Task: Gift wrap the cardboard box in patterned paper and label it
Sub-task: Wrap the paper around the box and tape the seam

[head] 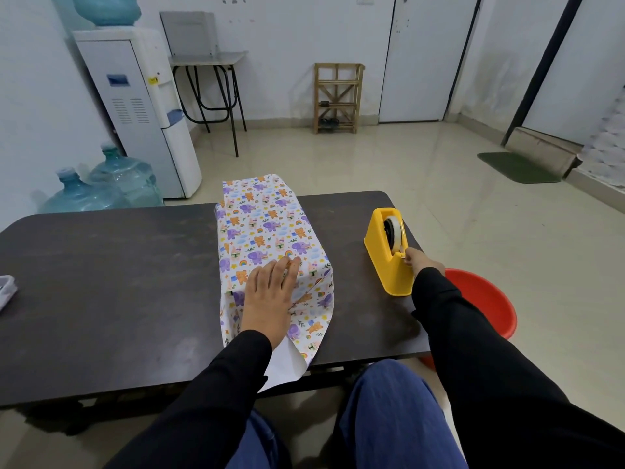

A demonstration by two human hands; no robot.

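box: on the table, tape dispenser to its right
left hand: on the box's near end
right hand: at the tape dispenser
bucket: floor, right of table

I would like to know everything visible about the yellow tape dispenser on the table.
The yellow plastic tape dispenser stands upright on the dark table, to the right of the patterned wrapped box. Its wedge-shaped body holds a whitish tape roll on a black hub. The right hand pinches the tape's end at the near cutter.
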